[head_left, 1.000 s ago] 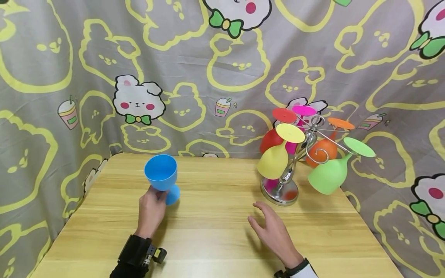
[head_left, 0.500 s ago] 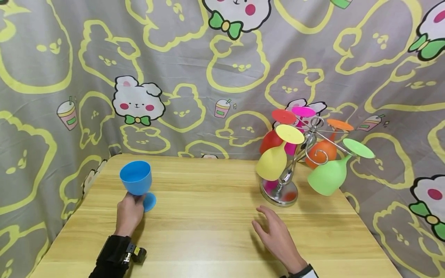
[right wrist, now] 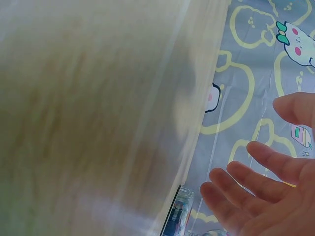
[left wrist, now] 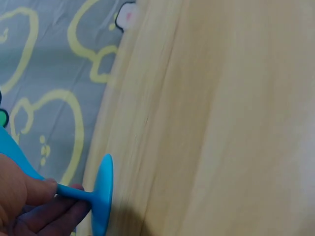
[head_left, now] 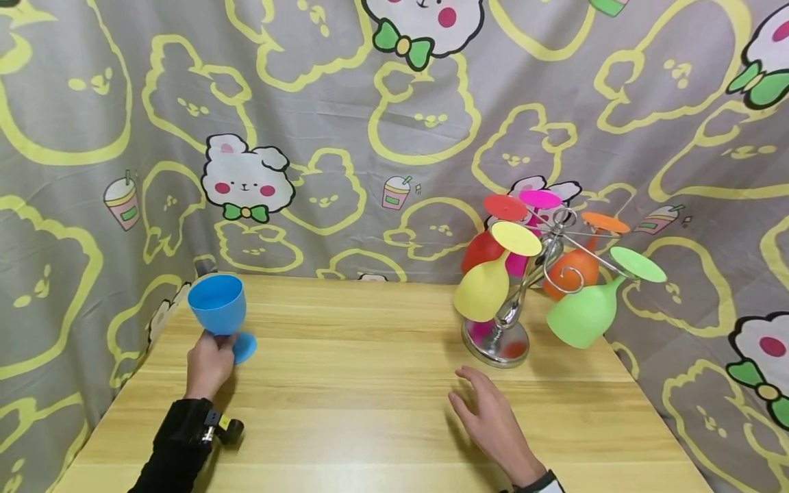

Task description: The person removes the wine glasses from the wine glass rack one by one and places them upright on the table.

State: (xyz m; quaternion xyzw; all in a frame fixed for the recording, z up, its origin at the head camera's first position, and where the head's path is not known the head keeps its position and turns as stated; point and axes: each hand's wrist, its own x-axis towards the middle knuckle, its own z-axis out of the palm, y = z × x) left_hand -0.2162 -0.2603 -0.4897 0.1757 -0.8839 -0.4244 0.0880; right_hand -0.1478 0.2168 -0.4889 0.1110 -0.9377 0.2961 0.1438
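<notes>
A blue plastic goblet point(head_left: 218, 305) is at the table's left side, bowl upward and slightly tilted. My left hand point(head_left: 209, 364) pinches its stem from below the bowl. In the left wrist view, thumb and fingers meet around the thin stem point(left wrist: 74, 191), near the round foot point(left wrist: 102, 196). My right hand point(head_left: 490, 424) is held over the right half of the table, fingers relaxed and apart, with nothing in it. Just beyond it stands a chrome goblet rack point(head_left: 496, 342). Upside-down goblets hang from it, among them a yellow goblet point(head_left: 483, 287) and a green goblet point(head_left: 582, 315).
Also on the rack hang a red goblet point(head_left: 481, 253), an orange goblet point(head_left: 570, 270) and a partly hidden magenta goblet point(head_left: 540, 199). The wooden table point(head_left: 345, 383) ends at a grey patterned curtain point(head_left: 345, 109) along the back and both sides.
My left hand has carried the blue goblet leftward across the table, toward the left edge. The right hand has barely shifted, and the rack stands as before.
</notes>
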